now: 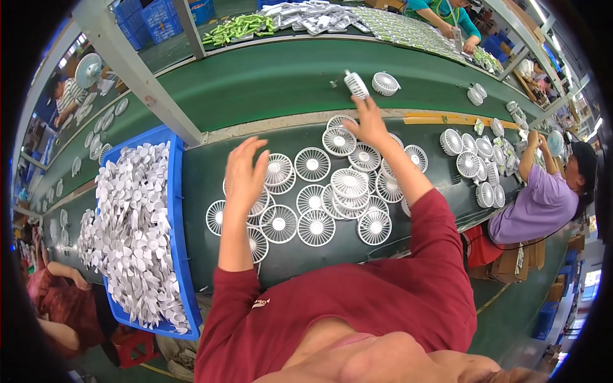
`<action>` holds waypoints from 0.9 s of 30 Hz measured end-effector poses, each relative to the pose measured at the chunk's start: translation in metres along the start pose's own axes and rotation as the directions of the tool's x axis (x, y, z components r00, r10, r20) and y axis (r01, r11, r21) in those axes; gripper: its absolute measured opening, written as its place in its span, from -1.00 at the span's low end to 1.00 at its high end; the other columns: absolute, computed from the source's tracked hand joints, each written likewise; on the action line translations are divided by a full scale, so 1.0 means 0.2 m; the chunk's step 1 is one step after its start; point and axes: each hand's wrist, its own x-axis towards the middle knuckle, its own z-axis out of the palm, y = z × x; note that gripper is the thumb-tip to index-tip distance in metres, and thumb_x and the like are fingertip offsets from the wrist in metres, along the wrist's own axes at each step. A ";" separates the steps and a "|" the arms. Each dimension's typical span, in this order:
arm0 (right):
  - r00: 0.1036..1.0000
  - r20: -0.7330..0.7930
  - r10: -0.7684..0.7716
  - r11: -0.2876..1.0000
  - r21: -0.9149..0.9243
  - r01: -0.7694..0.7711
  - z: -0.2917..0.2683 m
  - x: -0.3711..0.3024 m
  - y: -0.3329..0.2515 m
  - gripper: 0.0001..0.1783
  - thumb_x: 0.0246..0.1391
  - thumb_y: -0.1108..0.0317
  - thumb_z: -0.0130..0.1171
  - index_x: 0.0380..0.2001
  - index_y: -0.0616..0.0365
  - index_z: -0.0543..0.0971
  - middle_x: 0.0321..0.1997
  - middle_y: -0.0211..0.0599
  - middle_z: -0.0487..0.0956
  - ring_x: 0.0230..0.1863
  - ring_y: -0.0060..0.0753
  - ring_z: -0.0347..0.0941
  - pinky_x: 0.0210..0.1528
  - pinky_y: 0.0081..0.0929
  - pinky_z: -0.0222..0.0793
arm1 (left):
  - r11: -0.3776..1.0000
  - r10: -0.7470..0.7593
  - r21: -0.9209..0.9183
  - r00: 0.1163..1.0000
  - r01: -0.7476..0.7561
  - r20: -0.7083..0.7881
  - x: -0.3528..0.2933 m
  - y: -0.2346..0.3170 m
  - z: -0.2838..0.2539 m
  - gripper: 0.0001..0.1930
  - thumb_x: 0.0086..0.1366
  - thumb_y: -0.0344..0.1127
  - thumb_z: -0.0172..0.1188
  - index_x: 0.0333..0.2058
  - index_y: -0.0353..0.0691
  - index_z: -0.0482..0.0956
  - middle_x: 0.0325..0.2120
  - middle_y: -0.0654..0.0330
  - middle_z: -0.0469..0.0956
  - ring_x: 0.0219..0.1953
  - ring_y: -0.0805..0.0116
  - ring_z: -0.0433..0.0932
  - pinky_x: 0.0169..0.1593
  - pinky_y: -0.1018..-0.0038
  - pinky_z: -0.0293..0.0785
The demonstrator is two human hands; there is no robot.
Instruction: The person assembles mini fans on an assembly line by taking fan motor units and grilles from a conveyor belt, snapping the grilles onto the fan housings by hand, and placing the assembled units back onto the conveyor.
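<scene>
My right hand (369,121) reaches over the green conveyor belt, its fingers stretched out and thumb apart. The fingertips meet the lower end of a white fan head (355,84) standing tilted on edge; no closed grip shows. My left hand (246,169) hovers above the bench with fingers spread, holding nothing. Below and between the hands lie many round white fan grilles (316,227), some stacked or overlapping. Another white fan head (385,83) rests on the belt just right of the touched one.
A blue crate (181,255) heaped with white fan blades (137,236) stands at my left. A metal post (128,70) rises behind it. Across the belt (255,83) lie green and white parts. On the right, a co-worker in purple (536,204) sits beside more fan heads (469,163).
</scene>
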 end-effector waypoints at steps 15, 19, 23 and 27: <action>0.947 0.192 -0.257 0.934 0.302 0.192 0.21 0.00 -0.33 -0.29 -0.07 0.07 0.29 0.15 0.06 0.37 0.26 0.28 0.22 0.33 0.19 0.08 0.29 -0.14 0.12 | 0.937 -0.047 0.350 0.996 0.016 0.080 -0.16 -0.25 0.27 -0.54 0.29 0.02 0.00 0.11 0.01 0.45 0.22 0.08 0.26 0.30 -0.07 0.09 0.29 0.06 -0.03; 0.973 0.143 -0.180 0.946 0.295 0.132 -0.02 -0.07 -0.27 -0.34 -0.04 0.14 0.26 0.14 0.12 0.37 0.21 0.17 0.33 0.27 0.09 0.20 0.27 -0.20 0.15 | 0.949 0.054 0.304 0.991 -0.089 0.123 -0.03 -0.31 0.32 -0.55 0.31 0.04 -0.03 0.11 0.04 0.43 0.21 0.10 0.29 0.30 -0.04 0.12 0.29 0.09 -0.01; 0.952 0.172 -0.255 0.929 0.318 0.191 -0.30 -0.46 -0.29 -0.27 -0.10 0.14 0.34 0.16 0.05 0.36 0.27 0.12 0.26 0.27 0.12 0.19 0.27 -0.14 0.14 | 0.959 0.130 0.231 0.980 -0.163 0.152 0.04 -0.39 0.34 -0.54 0.33 0.04 -0.06 0.14 0.04 0.38 0.21 0.10 0.27 0.30 0.03 0.12 0.28 0.09 0.01; 0.915 0.288 -0.283 0.953 0.193 0.234 -0.38 -0.83 -0.36 -0.08 -0.25 0.10 0.42 0.24 -0.06 0.28 0.38 -0.03 0.09 0.39 0.10 -0.03 0.34 -0.04 -0.04 | 0.965 0.235 0.108 0.971 -0.239 0.051 0.07 -0.39 0.32 -0.56 0.36 -0.06 -0.05 0.15 -0.05 0.35 0.22 0.08 0.23 0.30 0.07 0.13 0.28 0.08 0.04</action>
